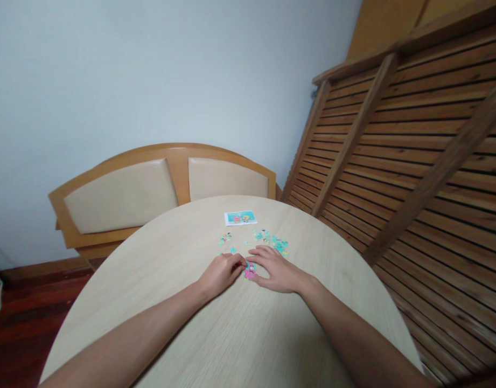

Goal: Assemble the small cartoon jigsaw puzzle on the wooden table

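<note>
A small patch of joined pink puzzle pieces (pixel 250 274) with a little teal lies flat on the round table, between my two hands. My left hand (pixel 223 272) is closed in a pinch at the patch's upper left edge, on what looks like a puzzle piece mostly hidden by the fingers. Around the patch's right side rests my right hand (pixel 278 269), thumb and fingers apart, the thumb touching or very near the pink edge. Loose teal puzzle pieces (pixel 278 243) are scattered just beyond the right hand. A smaller group of loose pieces (pixel 225 237) lies beyond the left.
A printed picture card (pixel 240 217) with cartoon figures lies farther back on the light wooden table (pixel 170 253). Behind the table stands a padded wooden headboard (pixel 122 196) against the wall. A slatted wooden frame (pixel 393 145) leans close along the right.
</note>
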### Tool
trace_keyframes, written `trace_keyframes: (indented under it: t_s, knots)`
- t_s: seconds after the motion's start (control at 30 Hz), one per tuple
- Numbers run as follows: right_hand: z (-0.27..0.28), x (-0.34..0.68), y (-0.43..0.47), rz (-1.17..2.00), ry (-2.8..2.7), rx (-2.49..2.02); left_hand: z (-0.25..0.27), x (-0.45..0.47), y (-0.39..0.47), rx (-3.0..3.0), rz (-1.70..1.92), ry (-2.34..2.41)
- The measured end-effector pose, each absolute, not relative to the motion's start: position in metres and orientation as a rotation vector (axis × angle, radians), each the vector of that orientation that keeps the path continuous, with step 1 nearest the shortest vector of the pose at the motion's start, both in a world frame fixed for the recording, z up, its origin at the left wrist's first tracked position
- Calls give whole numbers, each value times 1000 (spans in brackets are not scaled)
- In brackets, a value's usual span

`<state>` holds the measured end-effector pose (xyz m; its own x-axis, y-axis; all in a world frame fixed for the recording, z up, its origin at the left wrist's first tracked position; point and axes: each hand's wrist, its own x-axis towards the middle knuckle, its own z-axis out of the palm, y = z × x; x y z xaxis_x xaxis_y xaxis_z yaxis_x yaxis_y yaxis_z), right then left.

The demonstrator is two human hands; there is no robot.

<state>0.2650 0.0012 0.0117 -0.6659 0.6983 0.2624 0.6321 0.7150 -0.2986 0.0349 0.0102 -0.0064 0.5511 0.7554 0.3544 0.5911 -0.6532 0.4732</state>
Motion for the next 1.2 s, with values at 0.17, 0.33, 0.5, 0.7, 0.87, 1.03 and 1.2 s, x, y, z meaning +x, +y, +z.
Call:
trace_keyframes:
  t_s: [0.17,0.33,0.5,0.7,0.87,1.03,1.2]
  knots:
    - [13,264,1,264,-2570,-1033,-8,34,10,2560,744,1119]
    - [12,264,1,278,-2566,-1024,-4,33,8,2580,759,1114]
    - [10,265,2,272,-2571,-1019,-2,27,14,2605,972,1284]
    - [11,262,1,275,-2557,-1019,-6,12,27,2593,812,1576]
    - [12,262,0,261,-2559,-1009,-4,3,35,2543,785,1753]
    - [12,263,-1,263,-2556,-1014,-9,2,39,2561,784,1703]
    - [12,264,-1,274,-2547,-1013,-14,4,40,2616,766,1610]
